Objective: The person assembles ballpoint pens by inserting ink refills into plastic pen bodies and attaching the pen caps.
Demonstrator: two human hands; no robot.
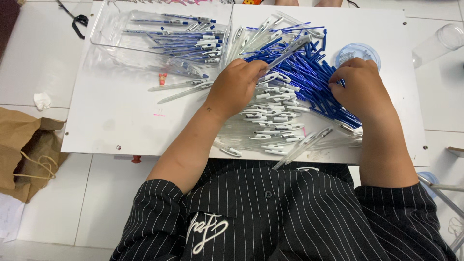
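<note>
White counter [116, 121]: left hand [235, 87] pinches a light, slippery clear pen barrel [288, 50] mid-shaft; right hand [358, 84] curls into thin blue refills [309, 72], grip hidden.

I see a black shirt [290, 212] with thin white pinstripes, short sleeves, buttons, white script emblem left of the buttons.

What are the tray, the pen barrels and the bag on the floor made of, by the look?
Tray: clear rigid plastic, probably acrylic; the board shows through its glossy walls.
Pen barrels: clear plastic with white clips; the one in the left hand lets light through. The right hand rests on the blue refills, likely plastic tubes.
Bag: brown paper, matte and creased, with a cord handle.
</note>
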